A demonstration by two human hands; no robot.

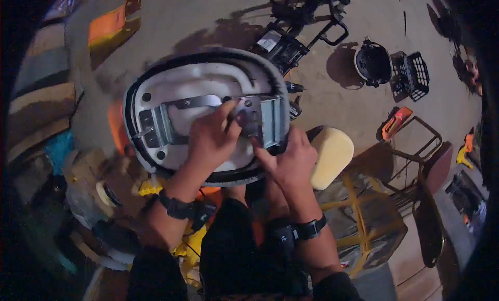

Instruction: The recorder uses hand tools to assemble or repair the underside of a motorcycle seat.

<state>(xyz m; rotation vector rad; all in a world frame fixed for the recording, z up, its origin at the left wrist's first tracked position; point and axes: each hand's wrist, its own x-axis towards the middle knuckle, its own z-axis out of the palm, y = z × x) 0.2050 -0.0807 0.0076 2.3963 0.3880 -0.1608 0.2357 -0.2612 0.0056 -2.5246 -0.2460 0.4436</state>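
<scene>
An oval padded seat, seen from its white underside with a dark rim, lies upside down in front of me. A metal bracket crosses the right part of this underside, and a similar metal bracket sits near the left end. My left hand is closed, its thumb and fingers pinching a small grey metal plate beside the right bracket. At the seat's near right edge, my right hand grips the rim, its thumb reaching onto the underside. Its other fingers are partly hidden.
Black metal frames stand on the floor ahead. To the right are a black bucket, a black plastic basket and a cream cushion. A taped package lies near right; an orange box is far left.
</scene>
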